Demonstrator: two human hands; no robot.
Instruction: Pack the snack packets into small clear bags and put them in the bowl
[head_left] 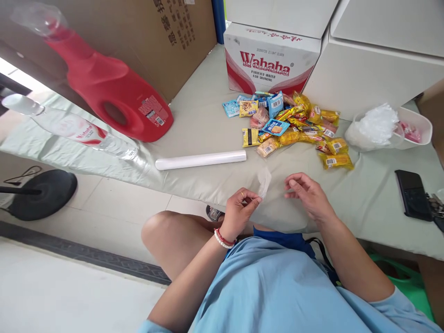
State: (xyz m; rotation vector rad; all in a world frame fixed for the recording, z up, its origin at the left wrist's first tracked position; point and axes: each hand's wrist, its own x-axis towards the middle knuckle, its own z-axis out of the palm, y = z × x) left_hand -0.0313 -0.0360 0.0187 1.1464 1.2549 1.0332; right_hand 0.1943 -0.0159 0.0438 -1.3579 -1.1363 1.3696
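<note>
Left hand point(240, 206) pinches the lower end of a small clear plastic bag point(264, 181) between thumb and fingertips; the bag stands up from the grip, just above the front edge of the grey-cloth-covered worktop point(201, 125). Right hand point(307, 194) is released, fingers loosely curled, resting on the worktop just right of the bag, not touching it as far as I can tell. Left wrist has a red and white bead bracelet point(222, 239)

Behind the hands, well apart: a pile of small snack packets in yellow, blue and pink wrappers point(293, 127). A white plastic roll point(201, 160) lies flat left of the pile, near the front edge. A white tub holding crumpled clear plastic bags point(414, 122) sits right of the pile. A black phone point(412, 192) lies flat at the far right

Back left: a big red plastic jug with handle point(107, 88) lying on its side, and a clear water bottle with a white cap point(69, 127) also lying down beside it. A white and red Wahaha carton point(270, 60) stands behind the snacks, brown cardboard box point(156, 32) to its left
</note>
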